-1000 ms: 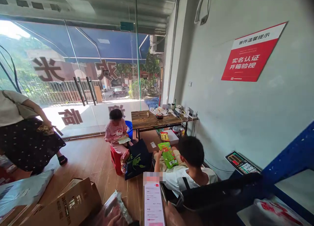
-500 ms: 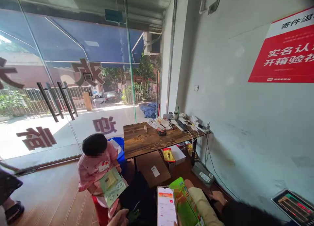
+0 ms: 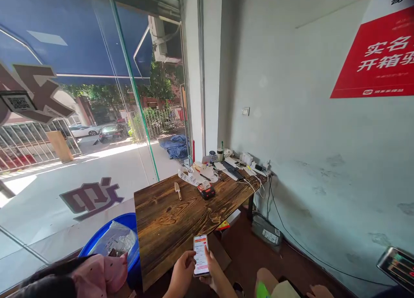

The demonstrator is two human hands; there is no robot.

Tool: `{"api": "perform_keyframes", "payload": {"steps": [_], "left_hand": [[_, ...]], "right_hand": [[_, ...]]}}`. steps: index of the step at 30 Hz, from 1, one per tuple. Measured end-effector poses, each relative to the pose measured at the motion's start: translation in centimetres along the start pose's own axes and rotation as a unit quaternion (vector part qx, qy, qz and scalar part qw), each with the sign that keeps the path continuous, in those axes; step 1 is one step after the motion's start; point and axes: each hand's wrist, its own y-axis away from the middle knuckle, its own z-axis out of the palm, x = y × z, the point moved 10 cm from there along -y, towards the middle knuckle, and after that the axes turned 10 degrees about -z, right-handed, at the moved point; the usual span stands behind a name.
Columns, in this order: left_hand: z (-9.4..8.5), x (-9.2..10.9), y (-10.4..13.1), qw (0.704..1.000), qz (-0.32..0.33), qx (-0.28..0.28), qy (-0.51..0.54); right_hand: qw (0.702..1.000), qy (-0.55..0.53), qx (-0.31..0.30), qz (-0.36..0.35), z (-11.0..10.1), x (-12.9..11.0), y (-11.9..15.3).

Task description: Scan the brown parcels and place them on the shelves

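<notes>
A smartphone with a lit white and orange screen is held upright at the front edge of the wooden table. My right hand grips it from below and the right, its thumb lying over the screen's right side. At the phone's left edge is my left hand, fingers bent in and touching the side. Just beyond them spreads the bare brown tabletop. A knife with a pale blade and a black and red device lie farther back on it.
A blue bin holding plastic packaging stands left of the table, beside a person in pink. Another person's hand and leg show at lower right. Paper labels, cables and a bottle crowd the table's back. A grey parcel lies by the wall.
The view has turned right and come closer to the table. The phone is higher in view, and my left hand has come up to its edge. The person in pink is now at lower left.
</notes>
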Motion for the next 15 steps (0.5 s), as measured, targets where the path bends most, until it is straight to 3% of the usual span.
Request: {"api": "perform_keyframes", "payload": {"steps": [5,8,10,13,15], "left_hand": [[-2.6,0.5,-5.9,1.000,0.004,0.003,-0.017],[-3.9,0.0,-9.7,0.999,-0.006,0.003,-0.031],[-4.3,-0.8,-12.4,0.999,-0.022,0.007,-0.039],[-4.0,-2.9,-16.4,0.998,-0.040,0.006,-0.040],[-3.2,-4.8,-18.4,0.999,-0.043,-0.010,-0.012]], "right_hand": [[0.990,0.136,-0.038,0.003,2.8,-2.6,-7.2],[0.967,0.249,-0.057,-0.009,2.8,-5.2,-10.4],[0.943,0.324,-0.030,-0.070,1.5,-8.8,-13.0],[0.896,0.393,0.079,-0.190,-2.0,-15.9,-17.0],[0.870,0.412,0.145,-0.231,-4.2,-19.6,-19.8]]}}
